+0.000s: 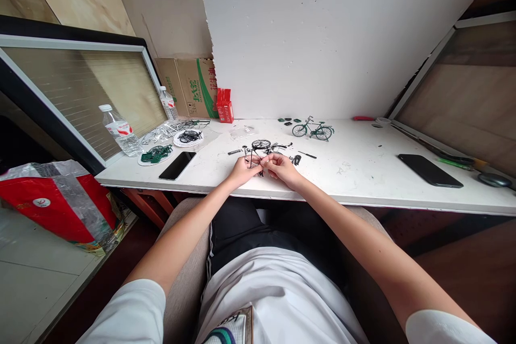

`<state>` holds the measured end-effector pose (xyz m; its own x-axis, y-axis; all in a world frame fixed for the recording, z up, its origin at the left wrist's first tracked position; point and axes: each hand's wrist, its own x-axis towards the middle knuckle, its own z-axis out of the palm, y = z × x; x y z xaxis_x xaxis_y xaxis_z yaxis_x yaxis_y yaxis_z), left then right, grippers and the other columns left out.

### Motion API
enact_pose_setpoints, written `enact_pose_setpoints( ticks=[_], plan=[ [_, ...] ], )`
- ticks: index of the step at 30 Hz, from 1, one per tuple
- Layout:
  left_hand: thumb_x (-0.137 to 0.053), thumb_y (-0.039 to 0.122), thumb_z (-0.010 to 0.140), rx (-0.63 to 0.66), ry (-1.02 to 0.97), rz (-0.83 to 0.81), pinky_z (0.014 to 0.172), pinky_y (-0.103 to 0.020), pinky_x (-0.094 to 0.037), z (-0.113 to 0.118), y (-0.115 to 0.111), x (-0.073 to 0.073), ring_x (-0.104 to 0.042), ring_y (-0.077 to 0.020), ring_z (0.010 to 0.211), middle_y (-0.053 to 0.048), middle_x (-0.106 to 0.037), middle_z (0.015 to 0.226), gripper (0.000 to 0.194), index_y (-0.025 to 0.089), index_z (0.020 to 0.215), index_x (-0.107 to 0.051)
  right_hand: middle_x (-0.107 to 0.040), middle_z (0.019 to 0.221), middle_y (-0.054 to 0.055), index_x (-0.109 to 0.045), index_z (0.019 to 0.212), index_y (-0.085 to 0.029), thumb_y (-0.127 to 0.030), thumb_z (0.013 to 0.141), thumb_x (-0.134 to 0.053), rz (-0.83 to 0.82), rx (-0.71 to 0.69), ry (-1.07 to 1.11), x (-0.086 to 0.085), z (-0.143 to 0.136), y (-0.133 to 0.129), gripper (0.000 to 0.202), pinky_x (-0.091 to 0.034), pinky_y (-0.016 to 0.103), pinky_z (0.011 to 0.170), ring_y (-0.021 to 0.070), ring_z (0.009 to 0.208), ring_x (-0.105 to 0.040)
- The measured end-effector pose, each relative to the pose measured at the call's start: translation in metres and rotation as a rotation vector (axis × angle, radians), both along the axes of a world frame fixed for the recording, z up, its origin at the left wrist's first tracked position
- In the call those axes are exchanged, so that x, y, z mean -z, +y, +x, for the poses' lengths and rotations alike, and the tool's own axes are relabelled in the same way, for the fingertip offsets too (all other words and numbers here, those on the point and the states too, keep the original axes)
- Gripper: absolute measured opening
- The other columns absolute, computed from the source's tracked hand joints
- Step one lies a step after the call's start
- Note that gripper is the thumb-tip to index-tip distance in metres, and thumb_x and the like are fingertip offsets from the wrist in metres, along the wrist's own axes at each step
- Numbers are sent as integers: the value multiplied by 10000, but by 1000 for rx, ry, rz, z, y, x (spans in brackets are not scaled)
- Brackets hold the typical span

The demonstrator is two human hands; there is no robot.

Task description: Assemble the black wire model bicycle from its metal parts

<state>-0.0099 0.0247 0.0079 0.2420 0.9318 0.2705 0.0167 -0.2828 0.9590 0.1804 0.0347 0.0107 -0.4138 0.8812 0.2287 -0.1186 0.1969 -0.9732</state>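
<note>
My left hand and my right hand meet over the front edge of the white table. Both pinch a small, partly built black model bicycle, whose wheel stands up just behind my fingers. Loose small black parts lie right of it. A finished green model bicycle stands upright farther back near the white foam board.
A black phone lies left of my hands, another black phone at the right. Two plates with parts, two water bottles, a red carton and a cardboard box sit at the back left. A red bag is on the floor.
</note>
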Motion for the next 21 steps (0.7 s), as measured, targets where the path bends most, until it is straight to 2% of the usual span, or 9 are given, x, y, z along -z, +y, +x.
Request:
enact_pose_setpoints(
  ticks=[12, 16, 21],
  plan=[
    [-892, 417, 751, -80, -41, -27, 631, -257, -569, 0, 0, 0, -704, -184, 825, -156, -763, 1077, 477, 109, 1092, -762, -600, 705, -17, -686, 946, -189, -560, 804, -827, -1, 24, -6, -3, 0, -2, 422, -326, 243, 482, 85, 526, -442],
    [-880, 389, 765, -137, -63, -10, 643, -261, -578, 0, 2, 2, -706, -186, 841, -155, -760, 1108, 446, 115, 1097, -763, -598, 712, -21, -681, 946, -186, -553, 800, -828, -11, 32, -6, -5, 0, -4, 422, -315, 247, 483, 86, 526, -458],
    [-854, 365, 787, -142, -56, 25, 667, -289, -594, -1, 3, 3, -711, -182, 804, -155, -767, 1114, 427, 117, 1122, -757, -612, 736, -17, -688, 962, -184, -563, 796, -828, -14, 49, -17, -6, 0, -3, 437, -309, 251, 487, 84, 533, -455]
  ],
)
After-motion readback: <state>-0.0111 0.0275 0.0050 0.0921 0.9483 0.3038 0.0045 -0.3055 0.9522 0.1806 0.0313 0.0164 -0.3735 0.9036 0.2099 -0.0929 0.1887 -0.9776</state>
